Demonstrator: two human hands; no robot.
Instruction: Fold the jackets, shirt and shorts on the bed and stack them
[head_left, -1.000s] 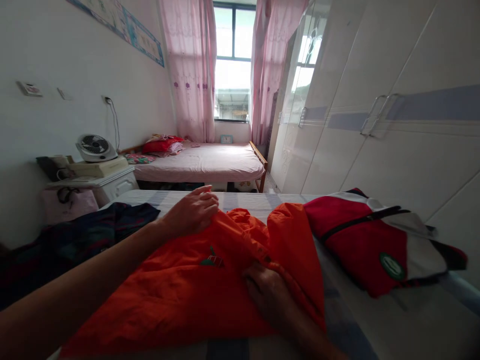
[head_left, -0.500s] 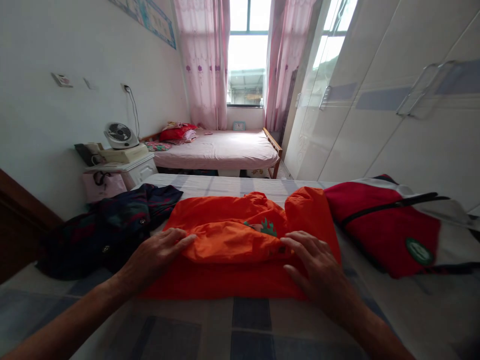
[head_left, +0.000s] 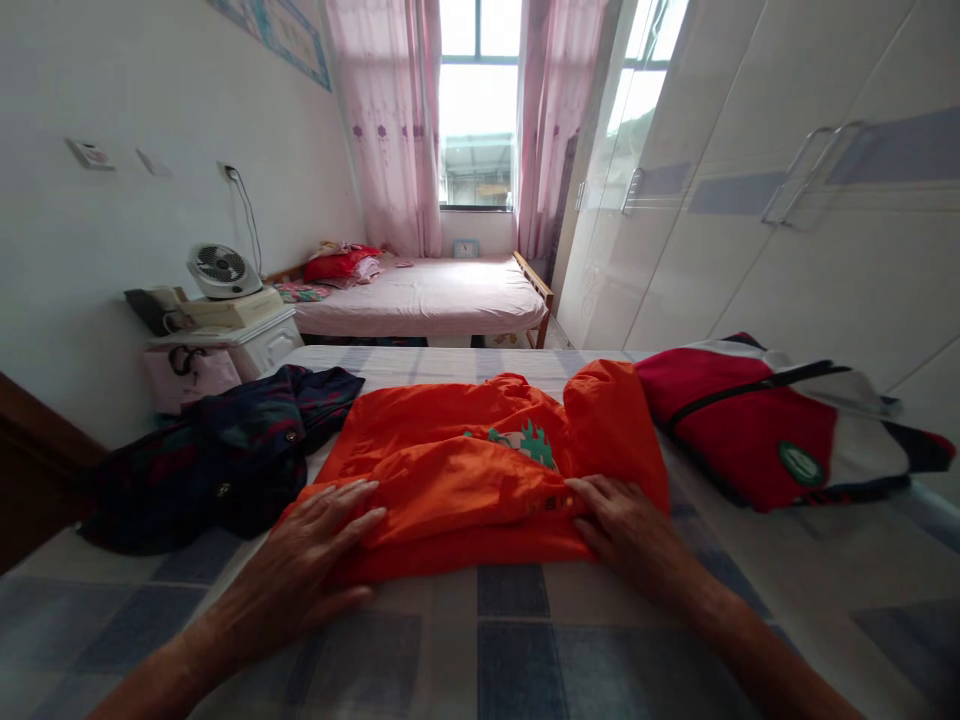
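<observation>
An orange garment [head_left: 442,490] with a green and white print lies partly folded on the bed, one sleeve laid across its front. On its near left edge rests my left hand [head_left: 300,555], fingers spread and thumb apart, pressing the cloth lightly. My right hand [head_left: 634,530] lies on the right end of the folded sleeve, its fingers stretched over the fabric and holding nothing that I can see. A puffed orange part bulges up just beyond the right hand.
Left of the garment is a dark plaid piece of clothing [head_left: 225,450]. A red, white and black jacket [head_left: 750,420] lies to the right. The checked bedsheet [head_left: 517,660] spreads beneath. Farther off are a fan [head_left: 225,270] on a cabinet, a pink-covered bed [head_left: 442,295] and a white wardrobe [head_left: 720,260].
My left hand has slid down toward me along the garment's left edge, its fingers opening wider. The right hand stays by the sleeve's end. The garment's near edge has drawn in, and the view has shifted slightly.
</observation>
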